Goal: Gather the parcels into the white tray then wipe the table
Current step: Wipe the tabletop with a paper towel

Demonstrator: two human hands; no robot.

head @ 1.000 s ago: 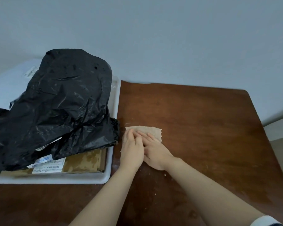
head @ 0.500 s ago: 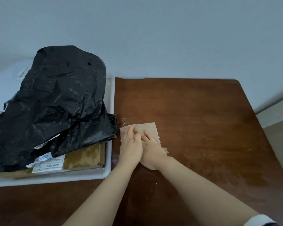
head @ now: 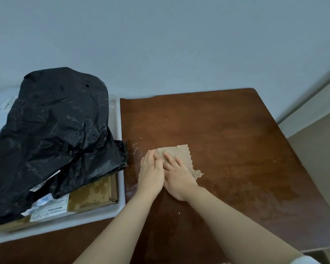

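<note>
- the tan cloth (head: 180,152) lies flat on the table (head: 236,126), under both hands and just ahead of them. its far edge and far-right corner show past the fingertips, and a ragged tail pokes out to the right of the right hand.
- it is roughly square and a little skewed, so no long axis matters much. what counts is that most of the exposed cloth lies on the right hand's side.
- the left hand (head: 151,174) and right hand (head: 177,178) lie side by side and touching. palms are down and fingers straight, pressing the cloth and not curled round it.
- the left hand covers only the cloth's left edge, so the right hand looks better placed to lead.
- the widest stretch of bare wood lies to the right of the hands and beyond them, so the next stroke probably goes that way.
- just left of the left hand stands the white tray (head: 120,130). the black bag parcel (head: 55,130) hangs over its rim and the cardboard parcel (head: 95,193) lies beneath, so gathering looks done.
</note>
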